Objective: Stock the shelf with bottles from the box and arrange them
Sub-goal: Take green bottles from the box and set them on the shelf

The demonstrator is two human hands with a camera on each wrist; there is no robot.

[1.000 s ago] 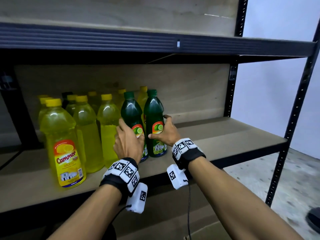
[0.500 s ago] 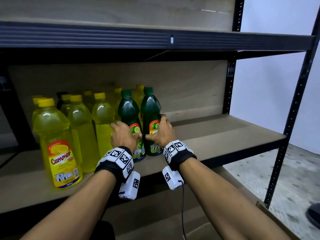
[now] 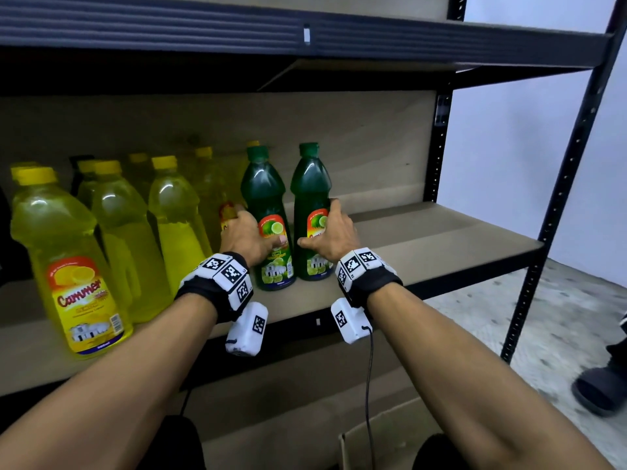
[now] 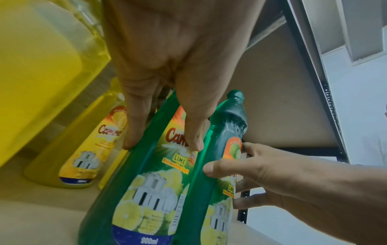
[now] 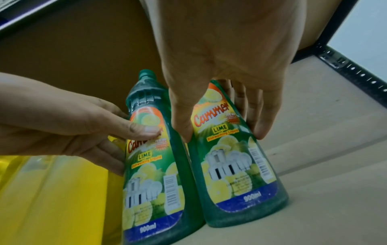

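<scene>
Two green lime dishwashing bottles stand upright side by side on the shelf board. My left hand grips the left green bottle at its label, thumb in front and fingers round its left side. My right hand grips the right green bottle the same way, with its fingers round the right side. In the wrist views the two bottles touch near their bases. Both bases rest on the board.
Several yellow bottles stand in rows to the left; one large yellow bottle is near the front edge. Bare board lies right of the green bottles. A black upright post, the shelf above, a cardboard box flap and a dark shoe surround me.
My left hand's fingers, raised beside the left green bottle a second ago, now wrap round it. The right hand keeps its grip. The two bottles still stand together.
</scene>
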